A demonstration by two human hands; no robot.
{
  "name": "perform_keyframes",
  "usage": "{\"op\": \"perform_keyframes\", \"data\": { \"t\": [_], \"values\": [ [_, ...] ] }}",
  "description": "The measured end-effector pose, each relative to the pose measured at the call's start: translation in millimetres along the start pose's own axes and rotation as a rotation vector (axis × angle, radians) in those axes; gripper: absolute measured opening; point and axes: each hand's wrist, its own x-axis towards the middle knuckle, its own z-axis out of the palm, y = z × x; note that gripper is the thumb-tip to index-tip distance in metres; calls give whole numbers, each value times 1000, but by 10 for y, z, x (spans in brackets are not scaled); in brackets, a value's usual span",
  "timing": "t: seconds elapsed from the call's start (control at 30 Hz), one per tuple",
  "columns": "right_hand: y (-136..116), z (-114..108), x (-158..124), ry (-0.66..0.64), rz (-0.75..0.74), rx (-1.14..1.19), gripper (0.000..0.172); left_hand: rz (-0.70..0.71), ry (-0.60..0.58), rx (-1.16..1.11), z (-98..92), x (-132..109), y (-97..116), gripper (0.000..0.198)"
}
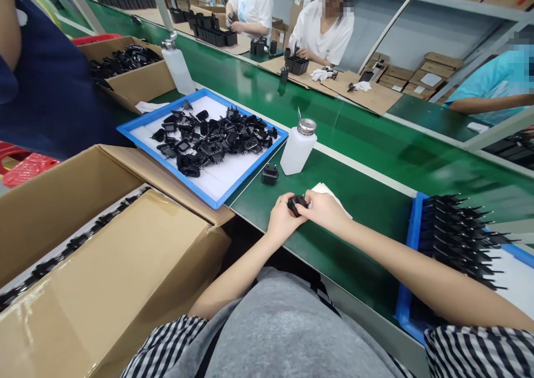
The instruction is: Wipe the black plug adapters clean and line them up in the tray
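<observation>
Your left hand [283, 219] and right hand [321, 209] were together, clamped on a black plug adapter [297, 204] near the blue tray [161, 108]; second adapter [270, 174] and white bottle [297, 151] sat beside tray

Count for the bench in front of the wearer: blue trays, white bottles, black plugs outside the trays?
Blue-rimmed trays: 2 (left tray, right tray)
White bottles: 2 (near bottle, far bottle)
Black plugs outside trays: 2 (resting plug on the green belt; held plug in the left hand and right hand)
Total: 6
</observation>
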Motion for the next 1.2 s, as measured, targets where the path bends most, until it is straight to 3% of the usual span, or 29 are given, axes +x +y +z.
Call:
{"op": "perform_keyframes", "data": {
  "t": [0.13, 0.23, 0.3, 0.4, 0.5, 0.6, 0.7, 1.0, 1.07, 1.2],
  "values": [
    [88, -86, 60, -148, -82, -16, 25, 45, -30, 44, -66, 21, -18, 47],
    [220, -194, 134, -326, -174, 35, 44, 135, -178, 69, -210, 139, -42, 50],
    [300, -217, 175, -348, -243, 102, 55, 199, -326, 72, -323, 242, -49, 53],
    [357, -158, 212, -276, -333, 169, 50, 201, -482, 87, -442, 337, -29, 62],
    [343, -75, 225, -204, -387, 170, 37, 118, -442, 100, -475, 302, 21, 67],
    [307, -53, 231, -188, -410, 134, 29, 95, -346, 244, -467, 198, 86, 51],
    [278, -92, 251, -209, -443, 69, 26, 93, -258, 460, -451, 114, 160, 33],
    [139, -261, 355, -323, -580, -240, 20, 10, -71, 779, -230, -33, 325, 23],
    [107, -262, 351, -333, -579, -297, 19, 62, -104, 801, -257, 1, 325, 21],
    [89, -206, 312, -269, -505, -332, 21, 202, -288, 843, -408, 110, 352, 21]
  ]
}}
